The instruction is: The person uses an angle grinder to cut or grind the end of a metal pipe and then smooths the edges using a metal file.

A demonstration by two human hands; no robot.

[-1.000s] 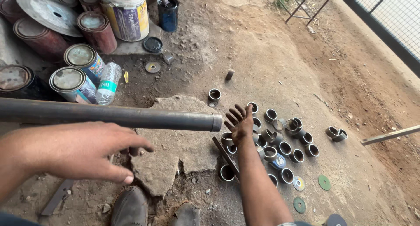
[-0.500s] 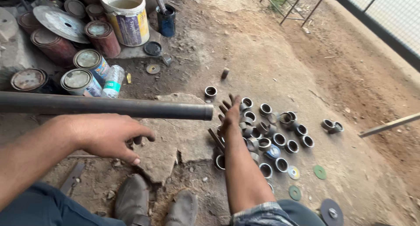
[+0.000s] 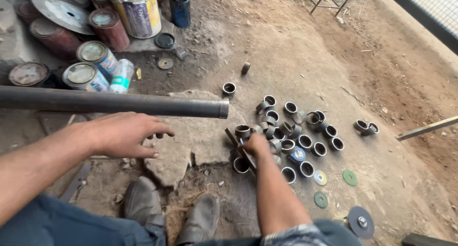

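Nearest the camera, two worn, dusty shoes [image 3: 171,212] are planted on the dirt floor, with dark trouser legs at the bottom edge. Compared with half a second ago, the right hand [image 3: 255,145] has been curled down from an open, spread-finger hover into the cluster of short pipe rings [image 3: 296,131] — its grip now looks narrowed around something, but what exactly is pinched can't be told, since the fingers are blurred. So a piece seems to be getting picked from the heap. The left hand [image 3: 126,135] has barely been shifted: it's kept flat and loosely open, fingers resting near the cracked stone slab [image 3: 191,136], nothing held.

Just above it, the long steel pipe [image 3: 114,103] is laid across — dark, matte, round, its cut end pointing at the rings. The rings are thin-walled, grey, hollow. A few flat grinding discs [image 3: 350,177] lie beside them. Farther back — rusty-lidded paint cans [image 3: 88,65] and a white bucket [image 3: 138,10].
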